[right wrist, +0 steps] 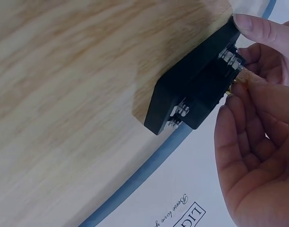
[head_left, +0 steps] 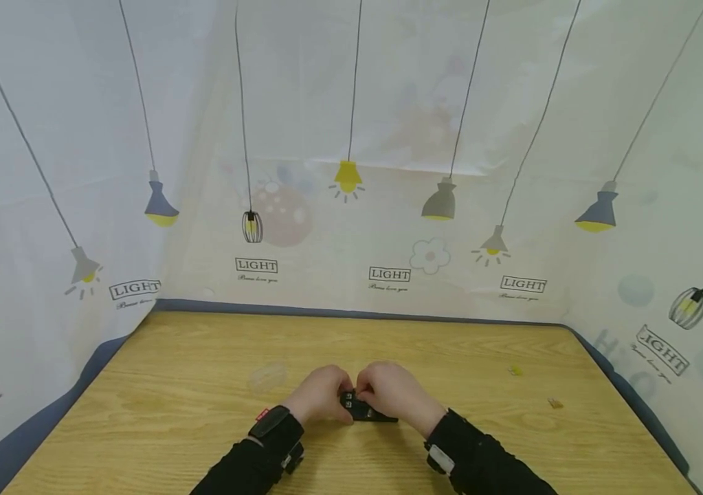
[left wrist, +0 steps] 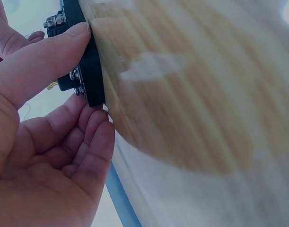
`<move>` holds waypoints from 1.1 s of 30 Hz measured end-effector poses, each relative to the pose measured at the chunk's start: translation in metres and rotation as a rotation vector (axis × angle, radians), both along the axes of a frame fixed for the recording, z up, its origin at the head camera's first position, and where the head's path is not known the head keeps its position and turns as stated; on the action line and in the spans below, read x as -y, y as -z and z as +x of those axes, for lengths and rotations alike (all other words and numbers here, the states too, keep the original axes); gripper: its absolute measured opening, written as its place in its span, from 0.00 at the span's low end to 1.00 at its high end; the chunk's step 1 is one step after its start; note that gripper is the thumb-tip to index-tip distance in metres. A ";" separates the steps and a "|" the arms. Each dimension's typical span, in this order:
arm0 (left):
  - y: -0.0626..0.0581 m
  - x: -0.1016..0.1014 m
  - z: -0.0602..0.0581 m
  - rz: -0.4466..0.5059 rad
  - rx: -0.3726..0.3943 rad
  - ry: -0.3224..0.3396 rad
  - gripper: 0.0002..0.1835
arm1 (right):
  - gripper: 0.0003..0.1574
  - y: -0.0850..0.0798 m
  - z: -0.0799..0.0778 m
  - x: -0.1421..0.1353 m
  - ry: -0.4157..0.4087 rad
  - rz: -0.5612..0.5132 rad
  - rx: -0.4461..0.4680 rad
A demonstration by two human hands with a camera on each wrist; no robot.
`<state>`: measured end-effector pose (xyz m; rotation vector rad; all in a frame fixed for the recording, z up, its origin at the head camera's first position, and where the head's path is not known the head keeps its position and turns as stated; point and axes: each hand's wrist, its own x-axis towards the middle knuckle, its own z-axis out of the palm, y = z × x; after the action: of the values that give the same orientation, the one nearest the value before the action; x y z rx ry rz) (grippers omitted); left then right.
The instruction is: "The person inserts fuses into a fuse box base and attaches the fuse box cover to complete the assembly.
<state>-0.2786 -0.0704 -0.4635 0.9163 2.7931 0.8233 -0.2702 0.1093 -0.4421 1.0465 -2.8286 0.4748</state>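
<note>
A black block [head_left: 360, 411] with metal bolts and nuts on a flat black base lies on the wooden table between both hands. My left hand [head_left: 320, 392] grips the base at its left end; in the left wrist view the thumb lies across its edge and fingers are at its end. My right hand [head_left: 396, 390] pinches a small gold-coloured piece [right wrist: 243, 78] at the side of the block [right wrist: 205, 90], between thumb and forefinger. The fingertips cover most of that piece. Bolts [right wrist: 232, 59] with nuts show near both ends of the block.
A clear plastic piece [head_left: 267, 376] lies on the table [head_left: 190, 412] left of the hands. Two small yellowish pieces, one farther back [head_left: 515, 370] and an orange-tinted piece [head_left: 554, 403], lie to the right. A sheet [head_left: 326, 234] printed with lamps surrounds the table.
</note>
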 end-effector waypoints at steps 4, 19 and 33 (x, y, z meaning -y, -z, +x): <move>0.001 0.000 0.001 -0.001 -0.017 0.006 0.15 | 0.03 0.001 0.002 -0.001 -0.002 0.010 -0.033; 0.003 0.000 -0.005 -0.002 0.015 0.005 0.15 | 0.05 0.001 0.003 0.003 0.038 0.036 -0.044; 0.002 -0.001 -0.004 0.009 0.036 -0.005 0.15 | 0.06 0.000 0.004 0.004 0.037 0.045 -0.053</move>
<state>-0.2822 -0.0695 -0.4654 0.8876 2.7648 0.8451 -0.2666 0.1055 -0.4416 0.9965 -2.8191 0.3766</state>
